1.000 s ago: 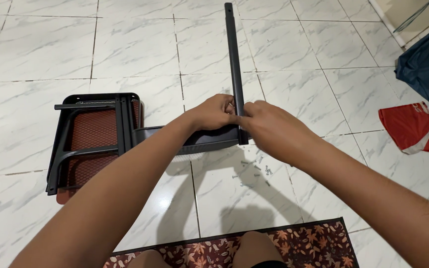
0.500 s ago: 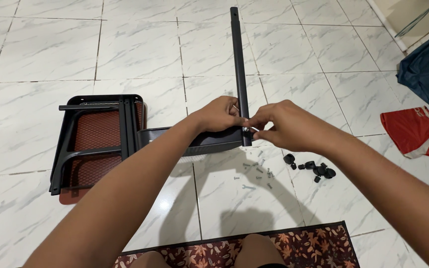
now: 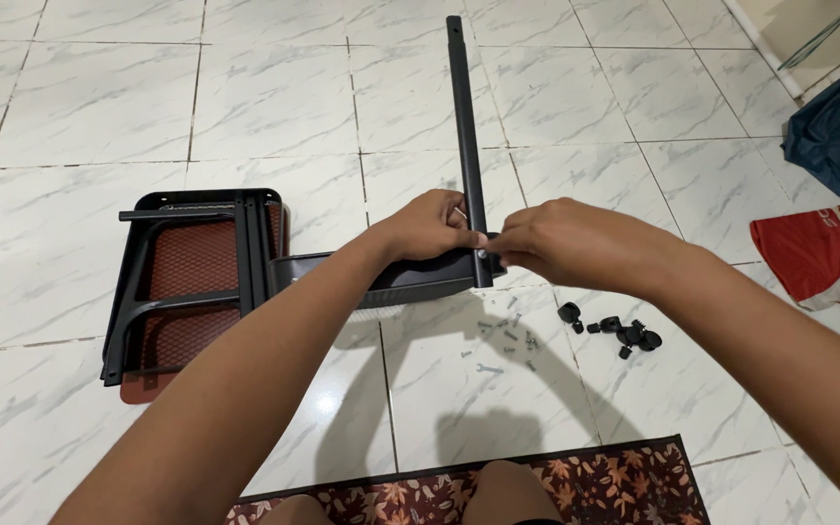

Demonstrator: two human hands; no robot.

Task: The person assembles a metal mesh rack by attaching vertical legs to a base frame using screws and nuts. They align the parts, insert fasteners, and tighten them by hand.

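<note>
Black tube (image 3: 466,146): our left hand (image 3: 427,228) wraps its base.
Right hand (image 3: 558,238): we're pinching a small screw (image 3: 481,253) there.
Floor (image 3: 537,379): loose screws (image 3: 509,335), black caps (image 3: 614,331).

Both forearms reach forward and converge at the foot of the upright black tube (image 3: 468,156). Left hand (image 3: 427,226), fingers curled, grips just left of the tube. Right hand (image 3: 556,240), fingertips pinched together, touches the tube's base from the right.
</note>
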